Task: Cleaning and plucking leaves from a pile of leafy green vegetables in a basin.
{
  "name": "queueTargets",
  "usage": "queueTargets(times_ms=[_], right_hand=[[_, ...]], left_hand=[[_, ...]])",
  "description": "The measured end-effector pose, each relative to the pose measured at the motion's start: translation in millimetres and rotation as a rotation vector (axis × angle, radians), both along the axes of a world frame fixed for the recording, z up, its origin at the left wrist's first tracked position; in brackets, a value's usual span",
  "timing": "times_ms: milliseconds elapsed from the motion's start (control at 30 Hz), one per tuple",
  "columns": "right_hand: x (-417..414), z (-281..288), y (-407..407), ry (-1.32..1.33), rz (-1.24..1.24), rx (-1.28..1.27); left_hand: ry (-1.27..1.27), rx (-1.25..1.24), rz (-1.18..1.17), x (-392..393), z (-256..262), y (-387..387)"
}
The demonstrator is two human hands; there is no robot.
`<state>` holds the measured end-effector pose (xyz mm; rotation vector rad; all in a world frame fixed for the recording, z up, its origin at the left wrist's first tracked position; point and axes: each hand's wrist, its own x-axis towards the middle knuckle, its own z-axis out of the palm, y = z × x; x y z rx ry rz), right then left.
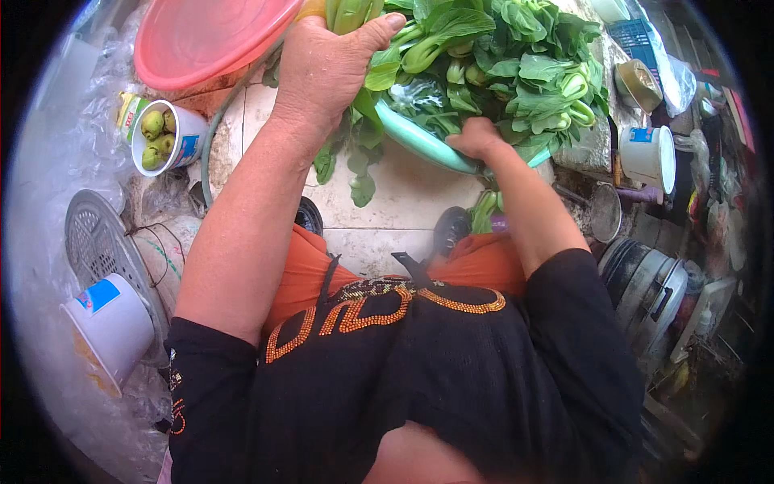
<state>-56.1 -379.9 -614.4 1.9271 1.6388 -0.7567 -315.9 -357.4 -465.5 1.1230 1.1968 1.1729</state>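
Note:
My left hand (320, 69) is up at the top of the view, beside a pink basin. It is closed around a bok choy (354, 15), whose pale green stalk shows above the thumb; my fingers are mostly hidden behind. Leaves (363, 187) hang below that hand. A mint-green basin (423, 142) sits before me, heaped with leafy bok choy (544, 72). Over its near edge reaches my right hand (481, 138), its fingertips lost among the leaves, so what they hold is not visible. Inside the basin, something clear and shiny (417, 95) catches the light.
The pink basin (217, 36) stands at upper left, above a white tub (172, 139) of green fruit. A grey hose (211, 133) curves past it. At right are a lidded white tub (647, 154) and a stacked bucket (647, 290). Light tiles (387, 218) lie underfoot.

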Motion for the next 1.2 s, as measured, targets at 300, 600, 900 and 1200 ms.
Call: queueTargets(times_ms=[300, 600, 900, 1200], right_hand=[[10, 104, -1, 0.182, 0.101, 0.131], [7, 164, -3, 0.945, -0.236, 0.392], [-12, 170, -6, 1.285, -0.320, 0.405], [-26, 168, -1, 1.362, -0.398, 0.463]], left_hand=[[0.071, 0.029, -0.086, 8, -3, -1], [0.224, 0.009, -0.207, 15, 0, -11], [0.248, 0.029, -0.319, 25, -5, -18], [0.297, -0.052, -0.315, 20, -4, -16]])
